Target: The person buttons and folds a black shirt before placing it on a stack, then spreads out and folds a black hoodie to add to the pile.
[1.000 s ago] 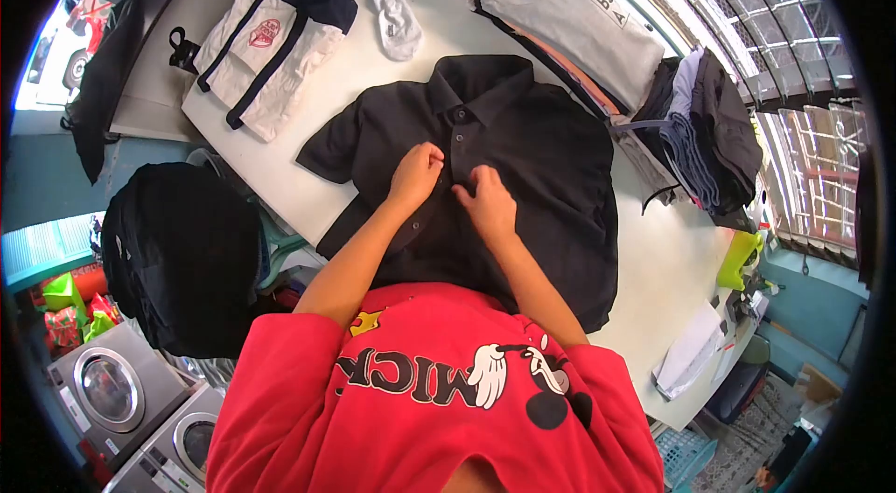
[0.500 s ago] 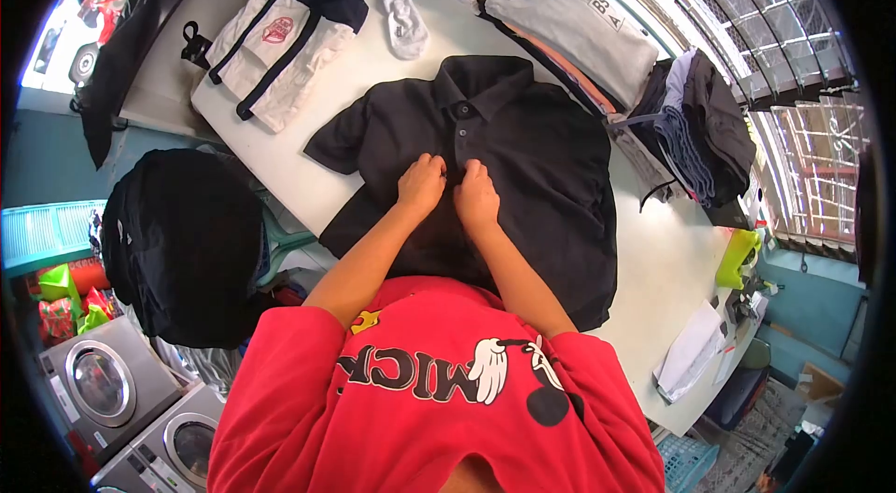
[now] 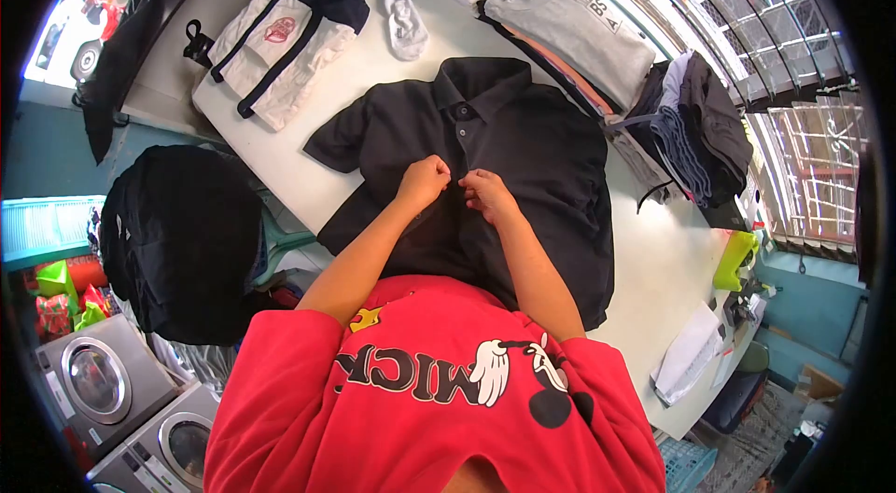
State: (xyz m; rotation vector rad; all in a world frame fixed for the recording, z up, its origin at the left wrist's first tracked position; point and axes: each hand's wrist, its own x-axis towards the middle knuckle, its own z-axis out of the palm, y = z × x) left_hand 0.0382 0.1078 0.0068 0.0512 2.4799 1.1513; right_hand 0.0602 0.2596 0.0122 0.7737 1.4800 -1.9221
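Note:
A black collared shirt (image 3: 532, 138) lies front up on the white table (image 3: 299, 157), its collar pointing away from me. Two small buttons show on its upper front. My left hand (image 3: 425, 180) is closed, with its fingertips pinching the front opening below those buttons. Close beside it, my right hand (image 3: 487, 194) pinches the other edge of the opening between thumb and forefinger, its remaining fingers curled. The fingers hide the exact bit of cloth they grip.
A cream and navy bag (image 3: 285, 36) and white socks (image 3: 405, 25) lie at the far left. Folded clothes, including a grey shirt (image 3: 574, 27), line the far right edge. A dark stack (image 3: 714, 129) sits right. A black covered pile (image 3: 182, 246) stands left, above washing machines (image 3: 98, 381).
My right hand has turned, bringing its thumb and forefinger to the shirt's front opening. My left hand stays nearly in place. The shirt has barely shifted.

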